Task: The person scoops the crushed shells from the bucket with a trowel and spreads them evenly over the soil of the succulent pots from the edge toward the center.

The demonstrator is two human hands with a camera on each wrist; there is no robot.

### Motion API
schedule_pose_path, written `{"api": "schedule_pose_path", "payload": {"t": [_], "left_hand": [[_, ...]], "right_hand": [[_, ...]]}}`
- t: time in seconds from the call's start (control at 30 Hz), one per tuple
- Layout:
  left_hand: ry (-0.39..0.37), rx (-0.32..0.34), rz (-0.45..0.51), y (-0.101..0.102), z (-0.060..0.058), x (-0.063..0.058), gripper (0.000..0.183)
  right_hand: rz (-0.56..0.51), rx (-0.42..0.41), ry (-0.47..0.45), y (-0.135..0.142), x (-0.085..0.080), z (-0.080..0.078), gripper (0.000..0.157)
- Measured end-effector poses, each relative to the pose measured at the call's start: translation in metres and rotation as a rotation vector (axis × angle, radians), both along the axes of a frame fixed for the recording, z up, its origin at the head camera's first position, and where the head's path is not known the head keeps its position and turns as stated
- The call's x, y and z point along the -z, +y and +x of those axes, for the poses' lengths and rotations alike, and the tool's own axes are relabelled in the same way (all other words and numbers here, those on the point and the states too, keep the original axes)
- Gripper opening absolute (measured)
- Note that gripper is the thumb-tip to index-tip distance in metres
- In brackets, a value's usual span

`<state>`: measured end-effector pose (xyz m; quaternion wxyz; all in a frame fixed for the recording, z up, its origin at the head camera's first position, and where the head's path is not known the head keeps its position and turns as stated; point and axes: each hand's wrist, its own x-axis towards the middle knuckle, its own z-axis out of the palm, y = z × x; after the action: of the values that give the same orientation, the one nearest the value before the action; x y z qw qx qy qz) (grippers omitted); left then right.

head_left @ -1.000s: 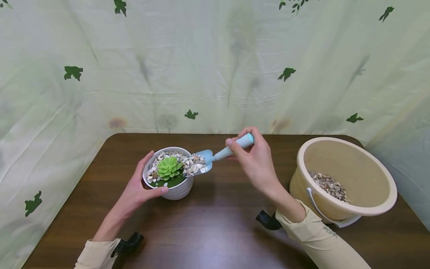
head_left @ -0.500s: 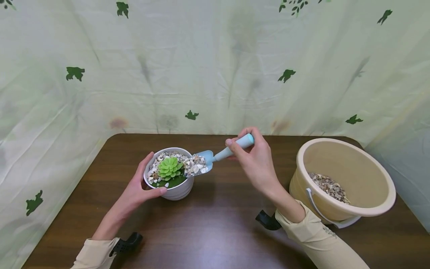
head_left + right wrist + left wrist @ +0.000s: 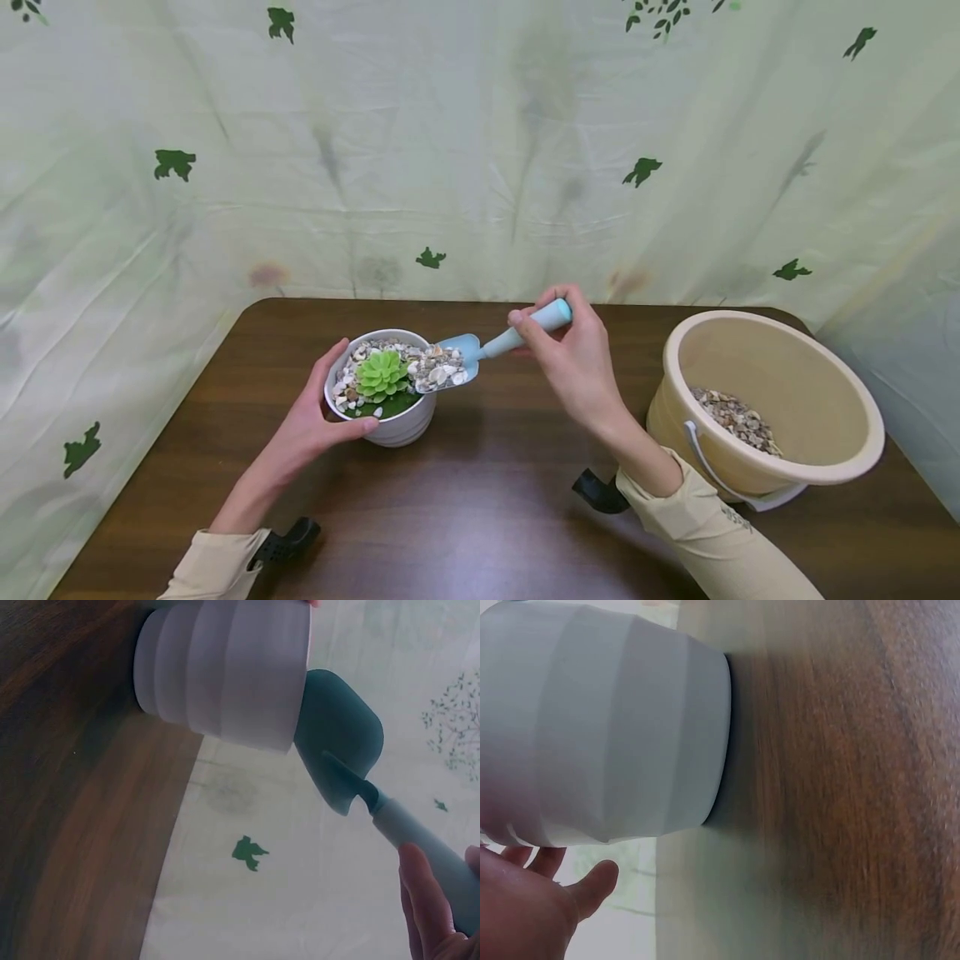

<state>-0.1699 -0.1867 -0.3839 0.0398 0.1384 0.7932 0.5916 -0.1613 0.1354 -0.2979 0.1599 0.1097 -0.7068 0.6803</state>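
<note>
A white ribbed flower pot (image 3: pixel 405 430) stands on the table with a bright green succulent (image 3: pixel 381 373) in it. Small shell-like stones (image 3: pixel 347 385) cover part of the surface, and green shows at the near side. My left hand (image 3: pixel 318 421) grips the pot from the left, thumb at the near rim and fingers round the far side. My right hand (image 3: pixel 573 358) holds a light blue trowel (image 3: pixel 512 340) by its handle. The blade, heaped with shell bits (image 3: pixel 441 368), overlaps the pot's right rim. In the right wrist view, the blade's underside (image 3: pixel 343 727) is right at that rim.
A cream bucket (image 3: pixel 660 408) with a hanging handle (image 3: pixel 772 498) stands at the right. More shell bits (image 3: pixel 738 419) lie inside it. The brown wooden table (image 3: pixel 480 508) ends at the back against a pale, leaf-patterned curtain (image 3: pixel 487 150).
The head view has shifted very slightly. Both hands, the pot and the loaded trowel keep nearly the same places.
</note>
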Motion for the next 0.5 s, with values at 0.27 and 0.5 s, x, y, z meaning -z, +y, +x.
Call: {"api": "schedule_pose_path", "payload": {"t": [0.27,0.5], "left_hand": [[-0.017,0.021,0.018,-0.001,-0.001,0.000,0.103],[-0.021,0.034,0.038,-0.003,-0.002,-0.001,0.101]], "right_hand": [[-0.096,-0.038,0.021,0.005,0.015,0.002,0.031],[-0.132,-0.034,0.033,0.006,0.016,0.007,0.029]]}}
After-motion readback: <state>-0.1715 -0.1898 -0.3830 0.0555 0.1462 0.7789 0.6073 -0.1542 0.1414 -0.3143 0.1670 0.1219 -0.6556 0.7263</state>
